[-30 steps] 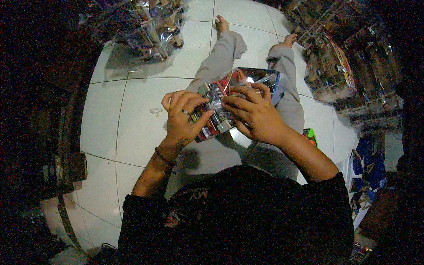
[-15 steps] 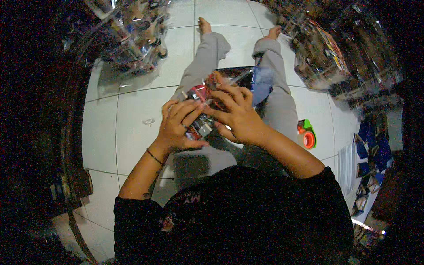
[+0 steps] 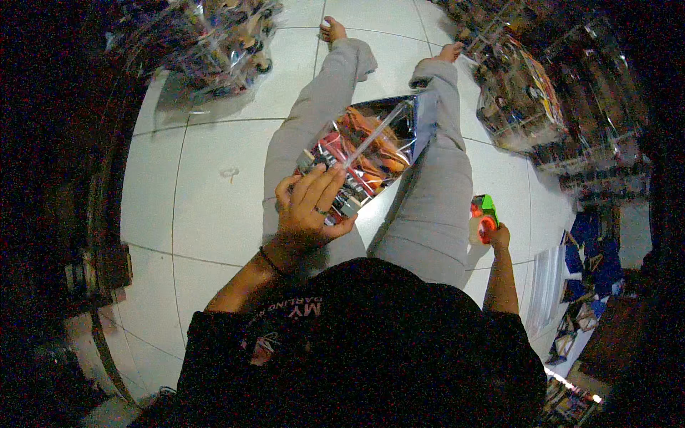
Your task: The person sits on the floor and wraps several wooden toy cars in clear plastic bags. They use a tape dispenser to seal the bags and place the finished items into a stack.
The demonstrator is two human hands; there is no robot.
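Between my legs, a clear plastic-wrapped package (image 3: pixel 373 143) lies tilted, with orange and red items showing through and a dark blue side at its far right. A pale strip runs across its top. My left hand (image 3: pixel 308 203) is closed over the package's near left end, fingers curled on top and thumb along the near edge. Out to the right, my right hand (image 3: pixel 499 237) grips a green and orange tape dispenser (image 3: pixel 485 208) on the floor beside my leg. The undersides of the fingers on that hand are hidden.
Plastic-wrapped bundles (image 3: pixel 221 53) stand at the far left, and more wrapped packages (image 3: pixel 521 100) at the far right. A small crumpled clear scrap (image 3: pixel 229 172) lies on the white tiles. Blue-and-white pieces (image 3: pixel 594 246) are piled at the right.
My right hand has left the package and moved right and nearer, onto the tape dispenser. My left hand stays on the package, whose top now shows.
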